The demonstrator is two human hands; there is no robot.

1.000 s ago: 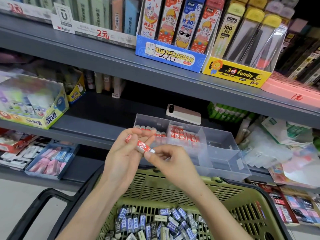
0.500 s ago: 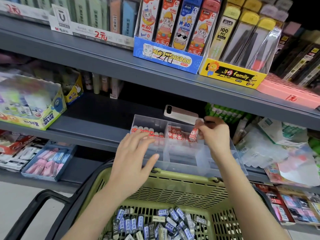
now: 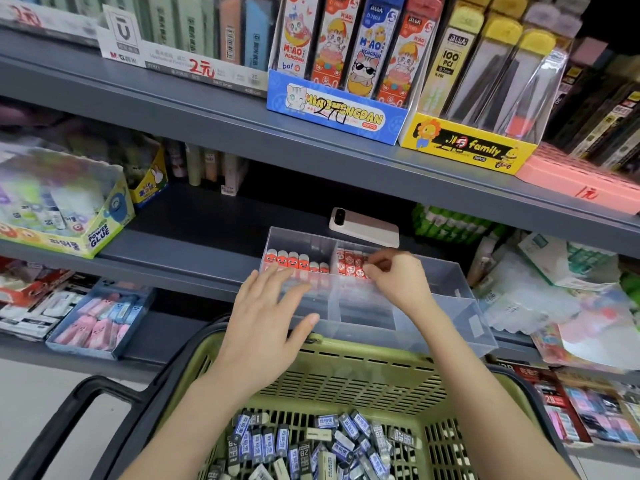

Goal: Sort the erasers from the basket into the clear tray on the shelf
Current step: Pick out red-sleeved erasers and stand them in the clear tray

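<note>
The clear tray (image 3: 450, 327) sits on the middle shelf, just above the green basket (image 3: 346, 375). Its left compartment holds a row of red erasers with faces (image 3: 291, 261). The middle compartment holds a row of red patterned erasers (image 3: 349, 263). My right hand (image 3: 398, 278) reaches into the middle compartment, its curled fingers pinching the red eraser at the right end of that row. My left hand (image 3: 266, 327) lies with straight, spread fingers against the tray's front left wall. Several blue, black and white erasers (image 3: 325, 441) fill the basket's bottom.
A white phone (image 3: 363, 230) lies on the shelf behind the tray. A glue box (image 3: 69, 216) stands at the left. A blue tray of pink and blue erasers (image 3: 100, 320) is on the lower shelf. Plastic packets (image 3: 554, 289) crowd the right. The upper shelf (image 3: 311, 143) overhangs.
Both hands held a red eraser above the basket. My right hand carried it to the tray's middle compartment, and my left hand let go and spread against the tray's front.
</note>
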